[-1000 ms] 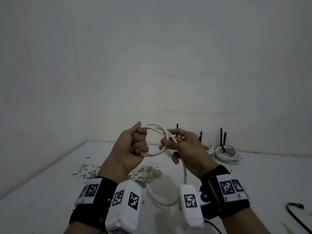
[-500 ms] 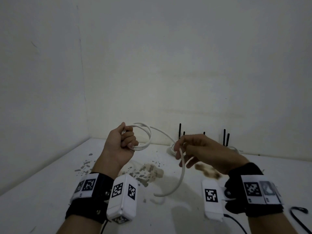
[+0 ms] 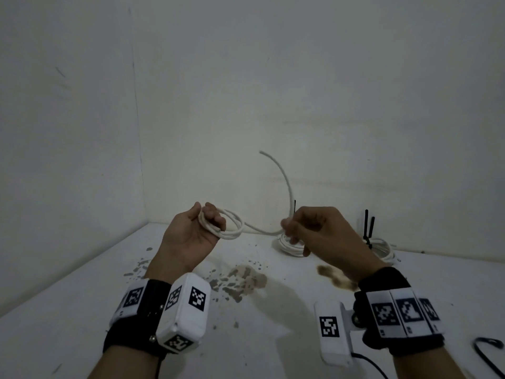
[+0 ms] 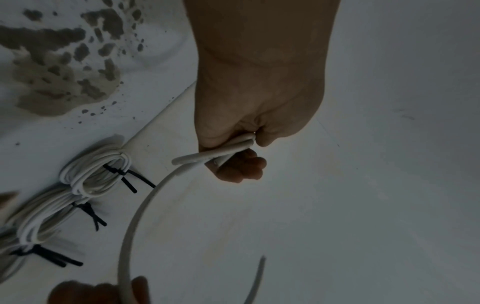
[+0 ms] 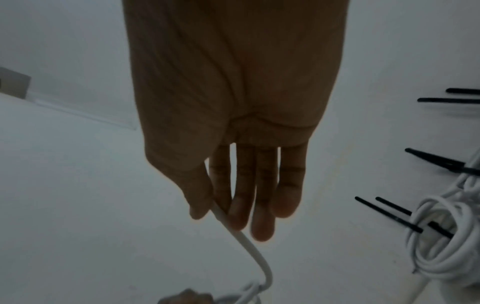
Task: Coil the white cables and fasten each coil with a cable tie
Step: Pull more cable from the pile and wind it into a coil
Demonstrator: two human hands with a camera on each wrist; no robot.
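We hold both hands raised, apart: our left hand (image 3: pixel 196 231) at nine o'clock, fingers curled closed; our right hand (image 3: pixel 314 231) at three o'clock, thumb pinching against forefinger.

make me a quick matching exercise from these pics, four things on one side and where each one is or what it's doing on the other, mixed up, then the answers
Things
1. left hand
2. right hand
3. tied coils
4. loose cable end

States
A. lie on the table by the wall, each bound with a black tie
B. sticks up in the air in front of the wall
C. grips the loops of the unfinished coil
D. pinches the single strand between thumb and fingers

Pairs: 1-C, 2-D, 3-A, 4-B
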